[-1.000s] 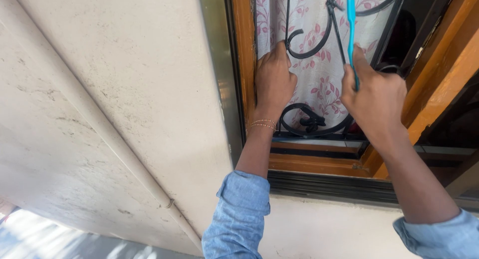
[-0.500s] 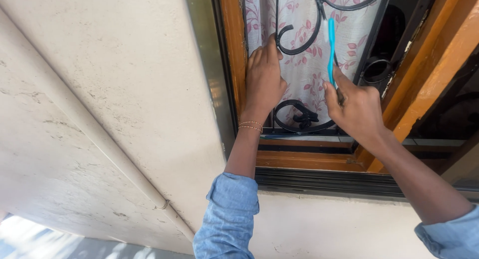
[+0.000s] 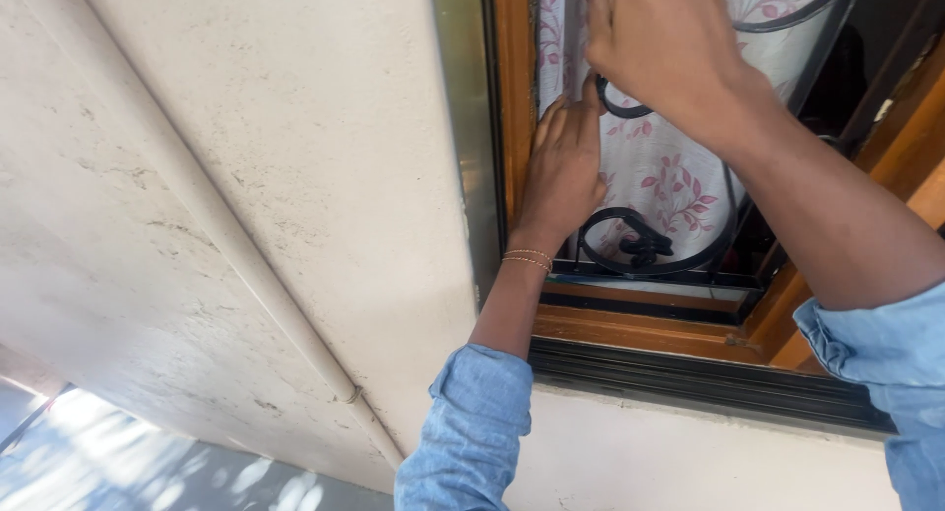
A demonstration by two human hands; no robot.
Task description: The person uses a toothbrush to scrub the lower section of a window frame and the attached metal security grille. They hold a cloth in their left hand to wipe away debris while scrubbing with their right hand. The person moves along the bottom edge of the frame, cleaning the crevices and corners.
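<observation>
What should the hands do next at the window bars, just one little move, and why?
Probably bring the right hand back down a bit. It is raised near the top edge of the view, covering the upper scroll of the black iron grille, so whatever it grips is hidden. The left hand rests flat by the wooden frame, against the flowered curtain, steadying things.

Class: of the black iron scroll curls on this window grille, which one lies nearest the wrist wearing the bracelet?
The lower scroll, curled just above the grille's bottom bar, beside the bracelet. The upper scroll sits higher, by the fingertips.

Black scrolled window grille (image 3: pixel 640 250), upright.
</observation>
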